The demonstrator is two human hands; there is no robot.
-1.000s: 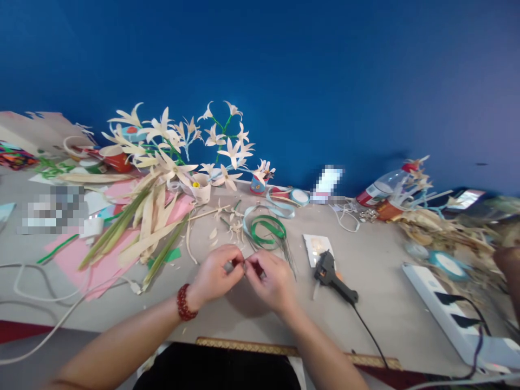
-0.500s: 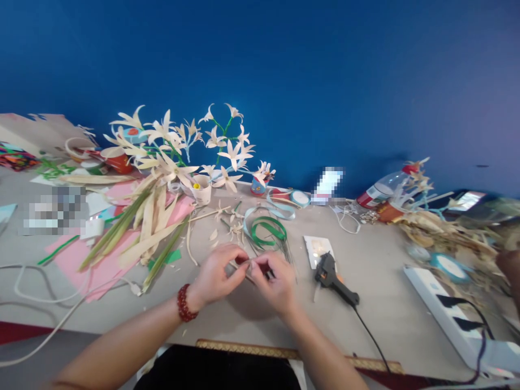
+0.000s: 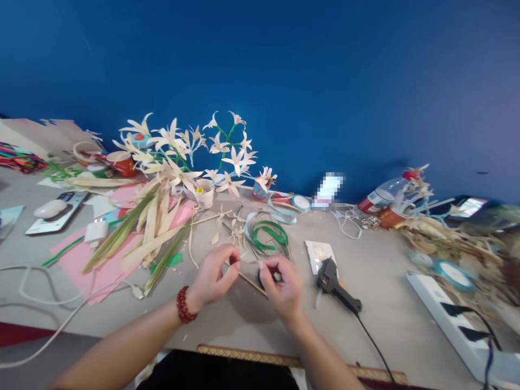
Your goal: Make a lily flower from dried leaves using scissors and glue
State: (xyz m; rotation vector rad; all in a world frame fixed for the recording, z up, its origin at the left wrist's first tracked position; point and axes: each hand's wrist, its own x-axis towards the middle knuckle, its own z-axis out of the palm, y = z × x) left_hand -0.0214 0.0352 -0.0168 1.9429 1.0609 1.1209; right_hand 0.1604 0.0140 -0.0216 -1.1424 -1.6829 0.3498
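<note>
My left hand point(image 3: 213, 276), with a red bead bracelet at the wrist, pinches the upper end of a thin tan strip point(image 3: 251, 283). My right hand point(image 3: 282, 284) is curled shut around the strip's lower end and something small and dark that I cannot make out. Both hands hover just above the grey tabletop point(image 3: 377, 281). A loop of green ribbon point(image 3: 270, 235) lies just beyond them. A black glue gun point(image 3: 336, 284) rests to the right of my right hand.
Cream paper-like flowers point(image 3: 190, 149) and long dried leaves point(image 3: 150, 227) lie on pink paper point(image 3: 87, 260) at left. A white power strip point(image 3: 459, 319) sits at right beside a heap of dried husks point(image 3: 455, 238). White cables point(image 3: 44, 298) trail at left.
My hands have drawn apart, showing the tan strip stretched between them. The view has tilted slightly, so the table's objects sit lower in the picture.
</note>
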